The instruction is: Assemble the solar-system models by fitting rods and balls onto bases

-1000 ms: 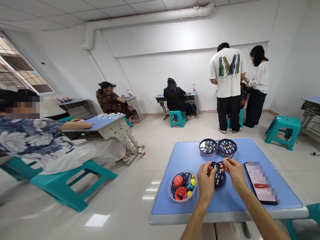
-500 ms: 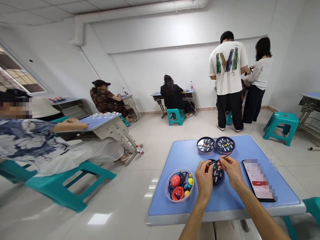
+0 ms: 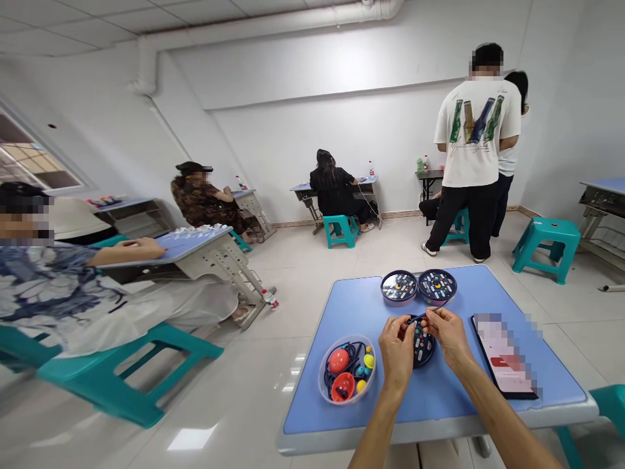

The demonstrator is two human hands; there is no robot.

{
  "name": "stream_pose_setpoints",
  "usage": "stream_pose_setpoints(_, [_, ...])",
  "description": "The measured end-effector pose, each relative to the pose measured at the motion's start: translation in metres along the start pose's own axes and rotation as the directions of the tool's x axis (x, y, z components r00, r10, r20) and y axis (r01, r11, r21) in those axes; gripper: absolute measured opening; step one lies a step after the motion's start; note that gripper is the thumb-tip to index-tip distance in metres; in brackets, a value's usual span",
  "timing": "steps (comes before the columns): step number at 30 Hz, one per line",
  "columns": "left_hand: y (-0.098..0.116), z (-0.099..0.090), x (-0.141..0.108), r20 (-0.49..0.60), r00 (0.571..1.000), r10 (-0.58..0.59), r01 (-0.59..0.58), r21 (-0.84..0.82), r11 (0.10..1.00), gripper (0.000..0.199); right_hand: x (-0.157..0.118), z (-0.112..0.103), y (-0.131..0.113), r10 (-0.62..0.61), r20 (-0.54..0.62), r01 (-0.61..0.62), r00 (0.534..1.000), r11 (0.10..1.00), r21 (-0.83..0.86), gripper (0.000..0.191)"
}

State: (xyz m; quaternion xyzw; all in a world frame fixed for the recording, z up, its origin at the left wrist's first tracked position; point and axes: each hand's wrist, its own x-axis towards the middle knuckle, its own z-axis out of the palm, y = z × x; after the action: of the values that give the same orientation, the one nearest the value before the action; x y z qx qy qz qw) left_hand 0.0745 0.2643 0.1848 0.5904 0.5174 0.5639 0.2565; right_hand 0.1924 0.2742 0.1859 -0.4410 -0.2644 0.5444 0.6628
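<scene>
Left hand: The left hand point(image 3: 398, 345) has thumb and fingertips pinched on one end of a thin dark cord point(image 3: 418, 318), probably to steady that end while the other hand works along it.
Right hand: The right hand point(image 3: 446, 333) pinches the same cord between thumb and fingers, close beside the left fingertips; so near a hold likely gives fine control of a short stretch.
Dark cord: It lies across the gap between the hands, above the table, with a free length running past the right fingers towards the far edge. Its tip is too small to read.
Dark disc: The printed dark disc point(image 3: 424, 345) rests on the table below the cord, partly hidden by the left hand, perhaps for close reach.
Round tins: A left tin point(image 3: 399, 286) and a right tin point(image 3: 437, 285) sit side by side near the far edge, seemingly out of the forearms' way.
Clear tub: The clear tub point(image 3: 322, 393), left of the hands, gathers loose dark cords, a red ball point(image 3: 338, 360) and yellow pieces, presumably so nothing rolls off.
Phone: The phone point(image 3: 505, 357) lies face up at the right, apart from the hands.
Blue table: The blue table point(image 3: 361, 312) carries it all.
</scene>
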Motion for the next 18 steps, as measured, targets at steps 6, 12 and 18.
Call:
stream_pose_setpoints(6, [0.001, 0.0, -0.001, 0.004, 0.998, -0.065, 0.065, 0.02, 0.998, 0.017, 0.001, 0.0, 0.001, 0.009, 0.004, -0.009, 1.0, 0.999, -0.035, 0.04])
stream_pose_setpoints(12, [-0.006, 0.002, -0.001, 0.014, 0.995, -0.101, 0.101, -0.049, 0.994, 0.015, 0.008, -0.002, 0.003, 0.007, -0.002, -0.007, 1.0, 0.994, -0.107, 0.036])
stream_pose_setpoints(18, [-0.014, 0.003, -0.006, 0.042, 0.989, -0.143, 0.125, 0.291, 0.948, 0.009, 0.012, -0.007, 0.013, 0.051, -0.031, -0.058, 0.998, 0.959, -0.278, 0.023])
